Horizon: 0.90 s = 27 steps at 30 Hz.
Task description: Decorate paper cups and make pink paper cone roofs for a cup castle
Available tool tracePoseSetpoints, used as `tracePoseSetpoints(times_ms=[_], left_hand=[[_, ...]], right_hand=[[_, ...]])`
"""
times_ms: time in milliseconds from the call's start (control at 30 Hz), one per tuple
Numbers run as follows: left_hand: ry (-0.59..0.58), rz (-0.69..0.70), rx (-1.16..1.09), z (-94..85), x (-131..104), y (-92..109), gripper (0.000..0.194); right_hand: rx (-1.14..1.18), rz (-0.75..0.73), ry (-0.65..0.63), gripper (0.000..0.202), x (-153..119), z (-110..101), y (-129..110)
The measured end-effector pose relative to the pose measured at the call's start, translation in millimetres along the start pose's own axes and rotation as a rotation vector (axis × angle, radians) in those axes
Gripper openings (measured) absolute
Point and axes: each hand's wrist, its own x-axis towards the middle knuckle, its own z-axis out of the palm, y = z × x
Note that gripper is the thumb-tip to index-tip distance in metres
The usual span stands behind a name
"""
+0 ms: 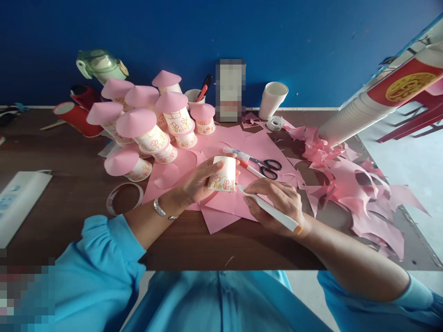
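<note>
My left hand [199, 180] is wrapped round a white paper cup [223, 173], held upside down above the pink paper. Red and yellow flower drawings run round the cup's lower part. My right hand [275, 203] grips a white marker [273, 213] with an orange end, its tip close to the cup's lower right edge; whether it touches I cannot tell. Below and around my hands lie pink paper sheets [221, 216]. Black-handled scissors [268, 167], a glue stick [233, 151] and a red-and-white marker [251, 169] rest just behind the cup.
Several decorated cups with pink cone roofs [136, 123] stand at back left. A tape ring [124, 199] and a white power strip [24, 203] lie left. Pink scraps [360, 189] and a long cup stack [360, 110] fill the right. White cups [273, 99] and tape [275, 123] stand behind.
</note>
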Motion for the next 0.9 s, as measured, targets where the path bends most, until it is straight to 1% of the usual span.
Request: tracePoseSetpoints(times_ms=[67, 100, 133, 167, 200, 267, 333, 533, 733, 900], left_hand=[[-0.057, 0.139, 0.175, -7.1, -0.6, -1.2, 0.033], [-0.086, 0.193, 0.252, -8.6, -0.8, -1.8, 0.036], [-0.096, 0.226, 0.307, -8.3, -0.9, -2.3, 0.035], [-0.097, 0.216, 0.324, -6.3, -1.1, -2.5, 0.03], [-0.084, 0.159, 0.295, -3.0, -1.3, -2.5, 0.029], [-0.072, 0.01, 0.176, 5.2, -1.8, -2.1, 0.037], [-0.072, -0.057, 0.078, 11.2, -1.8, -1.8, 0.041], [-0.059, -0.083, -0.004, 13.1, 0.5, -0.9, 0.039], [-0.073, -0.096, -0.055, 18.6, 2.1, 2.3, 0.033], [-0.076, -0.103, -0.079, 17.6, 1.6, 1.1, 0.033]], right_hand=[[0.009, 0.001, -0.003, 0.014, -0.3, 0.2, 0.3], [0.013, 0.001, -0.006, 0.015, -0.6, 0.4, 0.6], [0.016, 0.0, -0.008, 0.016, -1.0, 0.7, 0.9], [0.019, -0.001, -0.008, 0.018, -1.5, 1.0, 1.3], [0.022, -0.002, -0.007, 0.019, -2.1, 1.2, 1.6], [0.026, -0.001, -0.001, 0.022, -3.2, 1.7, 2.1], [0.031, -0.002, -0.004, 0.022, -3.8, 2.0, 2.1], [0.034, -0.016, -0.016, 0.016, -3.0, 3.0, 1.7], [0.02, -0.008, -0.023, 0.02, -4.7, 3.1, 3.7], [0.007, -0.01, -0.034, 0.019, -6.0, 3.3, 4.8]])
